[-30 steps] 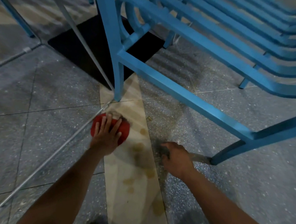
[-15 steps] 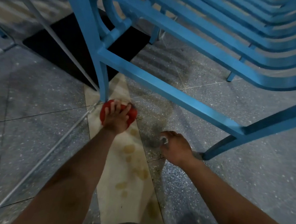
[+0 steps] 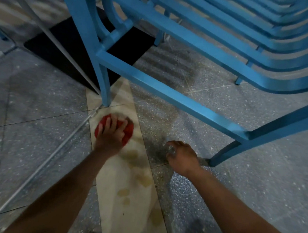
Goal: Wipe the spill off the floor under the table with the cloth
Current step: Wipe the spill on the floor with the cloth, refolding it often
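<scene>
- Your left hand (image 3: pixel 110 133) lies on the crumpled red cloth (image 3: pixel 128 132) with the fingers spread. It presses the cloth down and does not close around it.
- The cloth is under your palm, on the pale beige floor strip (image 3: pixel 113 182), just before the foot of the blue metal chair leg (image 3: pixel 104 88).
- The yellowish-brown spill patches (image 3: pixel 144 180) lie on the strip, from the cloth back toward you. I judge most are not wiped yet.
- With only a flat press, the cloth may slide out from under your palm on the wet strip.
- A long push forward may knock your fingers on the chair leg, or on the thin metal rod (image 3: pixel 44 163) just left of your hand.
- Your right hand (image 3: pixel 181 156) rests on the floor to the right of the cloth with the fingers curled. I cannot tell if it holds something.
- The grey speckled stone tiles (image 3: pixel 43 91) look dim. Beyond the leg lies a black mat (image 3: pixel 67 44), and stacked blue chairs (image 3: pixel 245 32) hang over the right side.
</scene>
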Demonstrator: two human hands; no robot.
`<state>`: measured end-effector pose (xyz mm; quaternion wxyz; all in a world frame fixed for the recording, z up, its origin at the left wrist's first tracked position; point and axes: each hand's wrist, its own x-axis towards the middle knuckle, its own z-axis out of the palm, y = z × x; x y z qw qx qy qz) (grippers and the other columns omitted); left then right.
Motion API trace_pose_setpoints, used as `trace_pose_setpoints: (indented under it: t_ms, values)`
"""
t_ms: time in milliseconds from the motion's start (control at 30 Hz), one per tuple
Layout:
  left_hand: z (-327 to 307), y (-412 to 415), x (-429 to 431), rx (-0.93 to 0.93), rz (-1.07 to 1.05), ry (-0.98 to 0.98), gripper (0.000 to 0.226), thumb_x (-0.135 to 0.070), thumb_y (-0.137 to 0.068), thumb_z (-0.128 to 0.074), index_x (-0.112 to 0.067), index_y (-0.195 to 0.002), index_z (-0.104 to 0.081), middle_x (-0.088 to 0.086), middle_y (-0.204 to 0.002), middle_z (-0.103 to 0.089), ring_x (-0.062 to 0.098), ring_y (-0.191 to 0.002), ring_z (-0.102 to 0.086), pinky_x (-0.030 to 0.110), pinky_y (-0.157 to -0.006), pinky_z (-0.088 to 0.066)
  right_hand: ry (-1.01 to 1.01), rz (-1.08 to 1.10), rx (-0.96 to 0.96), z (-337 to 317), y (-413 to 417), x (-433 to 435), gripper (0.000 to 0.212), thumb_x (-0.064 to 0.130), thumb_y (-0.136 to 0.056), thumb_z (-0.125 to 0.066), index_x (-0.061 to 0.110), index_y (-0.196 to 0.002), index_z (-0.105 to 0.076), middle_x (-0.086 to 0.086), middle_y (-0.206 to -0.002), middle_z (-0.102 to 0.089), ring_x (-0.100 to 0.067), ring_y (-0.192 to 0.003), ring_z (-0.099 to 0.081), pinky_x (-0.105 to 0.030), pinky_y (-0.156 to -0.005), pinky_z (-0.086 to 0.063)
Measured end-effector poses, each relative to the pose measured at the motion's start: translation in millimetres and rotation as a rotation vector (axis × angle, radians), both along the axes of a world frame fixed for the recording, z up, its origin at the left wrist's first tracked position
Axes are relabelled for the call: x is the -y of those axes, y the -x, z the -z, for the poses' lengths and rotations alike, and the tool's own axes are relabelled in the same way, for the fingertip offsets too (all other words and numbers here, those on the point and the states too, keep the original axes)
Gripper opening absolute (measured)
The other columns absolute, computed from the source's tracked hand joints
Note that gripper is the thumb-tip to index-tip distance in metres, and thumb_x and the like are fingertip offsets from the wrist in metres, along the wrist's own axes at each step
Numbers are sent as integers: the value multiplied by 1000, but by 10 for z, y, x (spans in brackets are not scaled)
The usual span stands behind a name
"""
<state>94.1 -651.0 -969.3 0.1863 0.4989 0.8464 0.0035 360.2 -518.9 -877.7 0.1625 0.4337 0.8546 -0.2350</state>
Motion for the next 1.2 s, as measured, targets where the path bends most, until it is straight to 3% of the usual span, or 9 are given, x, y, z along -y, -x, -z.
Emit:
trace_pose_setpoints:
  t_ms: [100, 200, 300, 433, 567, 767, 933, 1067, 1200]
  values:
    - [143, -155, 583, -53, 329, -13, 69, -54, -101, -35, -34, -166, -24, 11, -176, -13, 39, -161, -12, 63, -125, -20, -13, -30, -20, 5, 2, -1, 53, 36, -93, -55, 30, -145, -47, -3, -146, -53, -29, -126, -51, -39, -104, -45]
    - [158, 260, 761, -101, 9, 7, 61, -55, -102, -27, -36, -158, -44, 8, -173, -27, 40, -160, -17, 64, -124, -20, -13, -40, -13, -18, -66, 32, 50, 36, -94, -55, 30, -143, -49, -5, -142, -56, -30, -122, -53, -40, -104, -45]
    - [124, 110, 665, -71, -347, 25, 57, -39, -108, -35, -33, -164, -30, 15, -175, -14, 41, -160, -13, 61, -126, -13, -16, -47, -35, -11, -151, 120, 49, 34, -92, -55, 27, -141, -52, -8, -137, -60, -31, -119, -56, -40, -100, -48]
    - [193, -152, 1054, -125, 204, -88, 59, -45, -108, -21, -29, -164, -30, 15, -171, -27, 43, -157, -28, 63, -121, -30, -35, -54, -58, -60, -260, 124, 50, 32, -90, -57, 25, -139, -55, -10, -133, -62, -33, -115, -58, -39, -96, -51]
    - [71, -63, 1381, -55, -454, 26, 58, -38, -111, -34, -25, -166, -27, 18, -174, -15, 42, -159, -18, 61, -126, -18, -49, -67, -100, -89, -313, 190, 47, 29, -86, -59, 28, -134, -61, -8, -129, -65, -33, -112, -61, -37, -95, -51]
    - [-190, -1113, 1682, 55, -426, 296, 82, -47, -102, -24, 5, -163, -6, 42, -163, -19, 60, -149, -23, 68, -121, -23, -15, -314, -148, -61, -167, 732, 48, 29, -82, -63, 24, -130, -62, -8, -127, -66, -34, -115, -61, -38, -99, -50]
    - [-847, -1615, 1636, 318, -396, 453, 77, -38, -106, -46, -24, -170, -4, 24, -171, -20, 45, -152, -34, 46, -123, -32, 91, -647, -208, 164, -123, 1615, 60, 31, -78, -62, 12, -134, -58, -17, -129, -64, -36, -116, -60, -45, -96, -52]
    - [-1145, -1313, 1849, 414, -631, 146, 46, -29, -102, -50, -27, -147, -61, 4, -147, -64, 27, -128, -63, 32, -106, -46, 103, -757, -201, 319, -70, 2313, 73, 40, -95, -33, -2, -154, -28, -32, -159, -24, -47, -147, -26, -55, -120, -24]
    - [-1474, -1038, 1899, 380, -525, 123, 32, -23, -108, -53, -28, -134, -69, 1, -135, -69, 24, -116, -65, 32, -97, -50, 48, -721, -108, 499, 206, 2687, 69, 31, -108, -30, 6, -159, 9, -20, -165, 18, -38, -152, 19, -51, -123, 9]
